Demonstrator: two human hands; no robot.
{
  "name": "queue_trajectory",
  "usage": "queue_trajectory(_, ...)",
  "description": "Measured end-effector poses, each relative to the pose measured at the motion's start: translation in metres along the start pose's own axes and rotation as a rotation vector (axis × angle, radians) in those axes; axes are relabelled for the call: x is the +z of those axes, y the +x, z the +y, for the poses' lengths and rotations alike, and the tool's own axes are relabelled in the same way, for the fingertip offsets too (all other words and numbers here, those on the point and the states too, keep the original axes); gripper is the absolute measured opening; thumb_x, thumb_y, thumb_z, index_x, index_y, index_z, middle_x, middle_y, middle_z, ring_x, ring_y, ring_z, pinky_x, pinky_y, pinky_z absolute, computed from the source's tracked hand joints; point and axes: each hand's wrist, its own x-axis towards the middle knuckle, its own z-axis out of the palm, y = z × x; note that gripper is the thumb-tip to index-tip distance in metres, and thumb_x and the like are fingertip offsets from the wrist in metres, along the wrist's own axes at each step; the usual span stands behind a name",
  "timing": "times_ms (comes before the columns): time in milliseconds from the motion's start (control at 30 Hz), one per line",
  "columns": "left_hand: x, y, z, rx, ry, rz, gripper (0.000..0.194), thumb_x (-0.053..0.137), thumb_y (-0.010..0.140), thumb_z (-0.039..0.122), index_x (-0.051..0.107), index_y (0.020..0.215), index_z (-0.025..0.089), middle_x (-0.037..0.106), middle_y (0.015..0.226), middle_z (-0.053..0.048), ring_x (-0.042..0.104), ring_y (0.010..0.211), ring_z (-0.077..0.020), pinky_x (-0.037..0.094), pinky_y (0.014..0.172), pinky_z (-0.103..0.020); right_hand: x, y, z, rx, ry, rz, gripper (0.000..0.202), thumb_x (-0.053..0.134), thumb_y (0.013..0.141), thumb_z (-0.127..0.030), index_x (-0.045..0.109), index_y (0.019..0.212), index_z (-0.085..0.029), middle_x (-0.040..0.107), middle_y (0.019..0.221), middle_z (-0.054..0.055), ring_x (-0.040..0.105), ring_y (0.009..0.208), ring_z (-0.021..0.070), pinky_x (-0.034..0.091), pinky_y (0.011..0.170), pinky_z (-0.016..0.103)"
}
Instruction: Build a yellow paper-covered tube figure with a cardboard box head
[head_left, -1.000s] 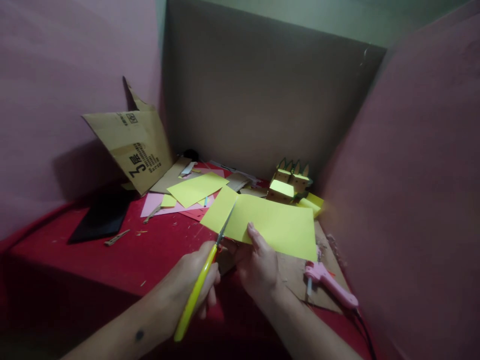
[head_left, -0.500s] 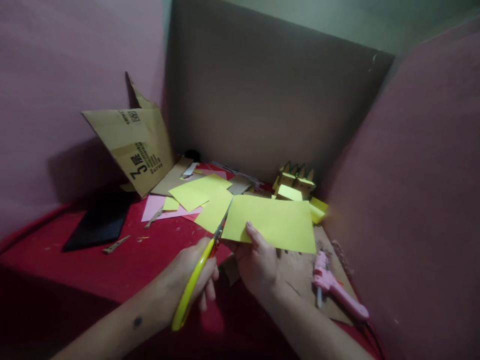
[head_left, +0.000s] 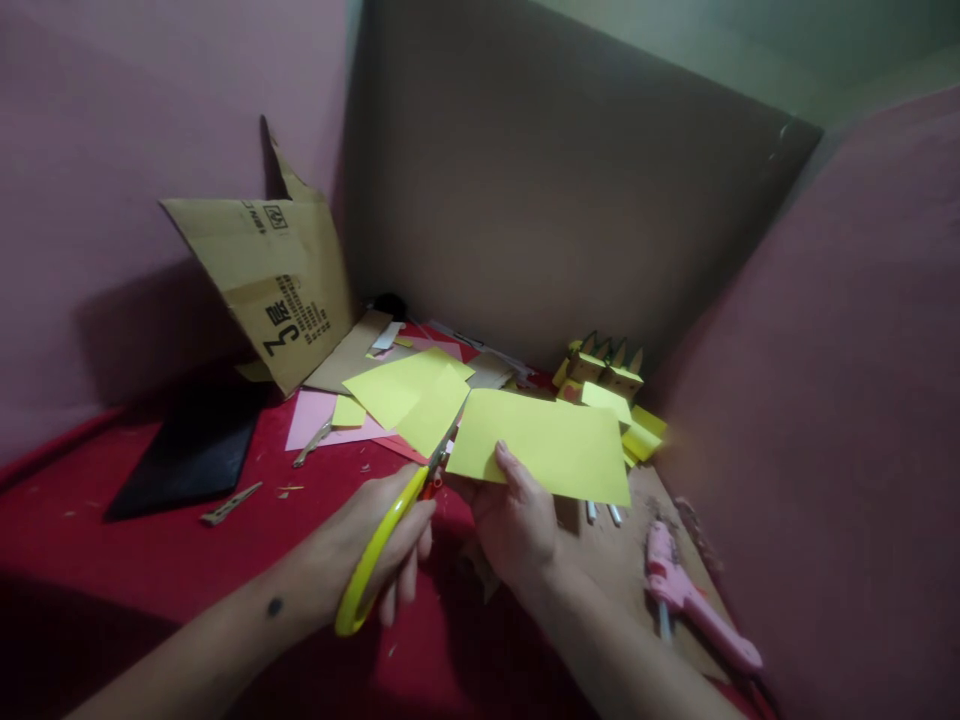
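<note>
Yellow paper (head_left: 559, 430) is above the surface (head_left: 300, 490), held in the right grip (head_left: 517, 520), while the left grip (head_left: 356, 520) is closed around scissors (head_left: 401, 500) along its left side, so cutting seems underway, the next snip probably calling for steady support.

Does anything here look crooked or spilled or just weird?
Yes, a bit. The brown cardboard piece with black printing, at the back left, stands tilted instead of flat. Little pale scraps litter the red cloth, like spilled crumbs. The yellow-handled metal scissors in the left hand look fine.
</note>
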Motion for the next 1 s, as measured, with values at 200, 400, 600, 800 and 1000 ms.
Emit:
queue_trajectory(200, -0.019, 0.013, 0.003, 0.039, -0.022, -0.029, 0.039, 0.042, 0.083, 0.054, 0.046, 0.061, 0.023, 0.043, 0.028, 0.003, 0.041, 0.022, -0.0136, 0.034, 0.027, -0.021, 0.002, 0.008, -0.001, -0.011, -0.004, 0.023, 0.040, 0.068, 0.080, -0.023, 0.067, 0.120, -0.018, 0.078, 0.102, 0.006, 0.073, 0.090, 0.0227, 0.058, 0.091, 0.043)
queue_trajectory(400, -0.025, 0.036, -0.010, 0.043, -0.117, 0.018, 0.028, 0.046, 0.081, 0.043, 0.052, 0.067, 0.019, 0.056, 0.042, 0.000, 0.052, 0.033, -0.0135, 0.038, 0.037, -0.021, -0.001, 0.011, -0.003, -0.020, -0.053, -0.003, 0.035, 0.067, 0.082, -0.027, 0.068, 0.116, -0.016, 0.078, 0.099, 0.007, 0.073, 0.086, 0.0227, 0.057, 0.090, 0.043)
queue_trajectory(600, -0.003, 0.024, 0.001, -0.120, -0.078, 0.139, 0.017, 0.053, 0.077, 0.035, 0.050, 0.066, 0.021, 0.056, 0.045, 0.001, 0.047, 0.036, -0.0136, 0.036, 0.041, -0.023, -0.001, 0.008, -0.001, -0.019, -0.061, 0.021, 0.027, 0.064, 0.084, -0.031, 0.072, 0.107, -0.019, 0.079, 0.096, 0.005, 0.073, 0.088, 0.0219, 0.056, 0.094, 0.041)
queue_trajectory(800, 0.011, 0.015, 0.021, -0.254, -0.202, 0.172, 0.042, 0.042, 0.085, 0.045, 0.043, 0.050, 0.022, 0.046, 0.038, 0.001, 0.041, 0.034, -0.0132, 0.033, 0.040, -0.025, -0.002, 0.006, 0.004, -0.040, -0.026, 0.049, 0.030, 0.064, 0.083, -0.033, 0.071, 0.109, -0.019, 0.078, 0.101, 0.005, 0.072, 0.095, 0.0213, 0.054, 0.095, 0.038)
queue_trajectory(1000, 0.017, 0.019, 0.007, -0.193, -0.196, 0.213, 0.046, 0.039, 0.087, 0.050, 0.045, 0.051, 0.022, 0.049, 0.038, -0.001, 0.041, 0.033, -0.0137, 0.032, 0.038, -0.025, 0.000, 0.003, 0.004, -0.019, -0.038, 0.072, 0.036, 0.069, 0.078, -0.034, 0.069, 0.111, -0.020, 0.078, 0.103, 0.004, 0.070, 0.096, 0.0219, 0.054, 0.093, 0.038)
